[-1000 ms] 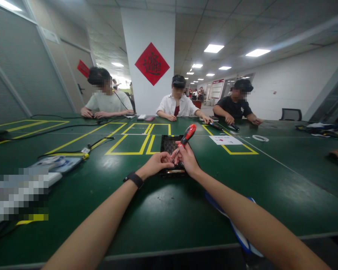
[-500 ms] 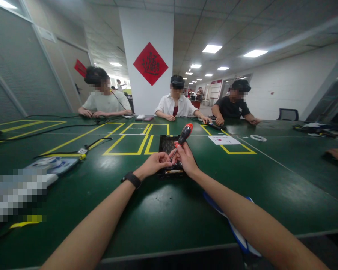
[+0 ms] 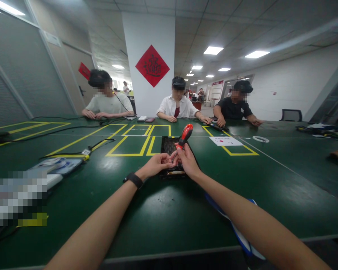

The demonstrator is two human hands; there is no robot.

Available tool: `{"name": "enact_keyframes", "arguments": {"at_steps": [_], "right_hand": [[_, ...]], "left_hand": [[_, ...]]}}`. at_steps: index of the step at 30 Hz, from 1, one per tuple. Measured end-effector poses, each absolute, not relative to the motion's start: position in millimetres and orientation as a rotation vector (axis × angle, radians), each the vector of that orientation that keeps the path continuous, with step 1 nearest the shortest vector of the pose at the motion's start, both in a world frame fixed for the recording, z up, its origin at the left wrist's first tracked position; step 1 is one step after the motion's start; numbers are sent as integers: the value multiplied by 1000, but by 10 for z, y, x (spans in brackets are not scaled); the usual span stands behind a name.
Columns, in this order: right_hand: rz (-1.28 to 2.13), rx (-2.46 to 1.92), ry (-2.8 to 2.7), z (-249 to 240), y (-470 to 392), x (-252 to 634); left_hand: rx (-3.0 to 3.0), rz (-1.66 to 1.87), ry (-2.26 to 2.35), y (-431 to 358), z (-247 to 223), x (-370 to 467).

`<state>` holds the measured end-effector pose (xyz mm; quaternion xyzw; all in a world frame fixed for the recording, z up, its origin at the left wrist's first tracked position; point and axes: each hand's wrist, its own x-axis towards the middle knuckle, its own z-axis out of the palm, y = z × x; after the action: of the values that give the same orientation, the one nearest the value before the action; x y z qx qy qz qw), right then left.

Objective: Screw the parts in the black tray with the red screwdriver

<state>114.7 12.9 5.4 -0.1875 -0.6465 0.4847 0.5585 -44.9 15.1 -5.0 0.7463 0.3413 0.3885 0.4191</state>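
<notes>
A screwdriver (image 3: 185, 135) with a red and black handle leans upward in my right hand (image 3: 189, 160). The fingers of that hand are closed around the lower handle and the shaft. My left hand (image 3: 157, 165) is pinched at the lower end of the shaft. Whatever small thing sits between its fingertips is hidden. Both hands are above a black open case (image 3: 166, 144) on the table, which has a dark textured interior. A pale strip (image 3: 175, 173) lies along the case's near side. My hands cover much of its middle.
The green table (image 3: 163, 221) carries yellow tape outlines. A white paper (image 3: 225, 141) and a white ring (image 3: 260, 139) lie to the right. Black cables (image 3: 97, 144) and a pale flat device (image 3: 55, 180) are at left. Three people sit opposite. A blue-and-white object (image 3: 243, 238) is under my right forearm.
The screwdriver handle has turned, with more of its red side showing now. Both hands keep nearly the same place over the case. The whole view has shifted slightly.
</notes>
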Motion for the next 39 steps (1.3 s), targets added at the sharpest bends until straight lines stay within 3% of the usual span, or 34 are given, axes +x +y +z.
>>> {"name": "enact_keyframes", "arguments": {"at_steps": [39], "right_hand": [[1219,-435,-1508,46,121,1148]], "left_hand": [[1986,828,821,137,-35,-476]]}}
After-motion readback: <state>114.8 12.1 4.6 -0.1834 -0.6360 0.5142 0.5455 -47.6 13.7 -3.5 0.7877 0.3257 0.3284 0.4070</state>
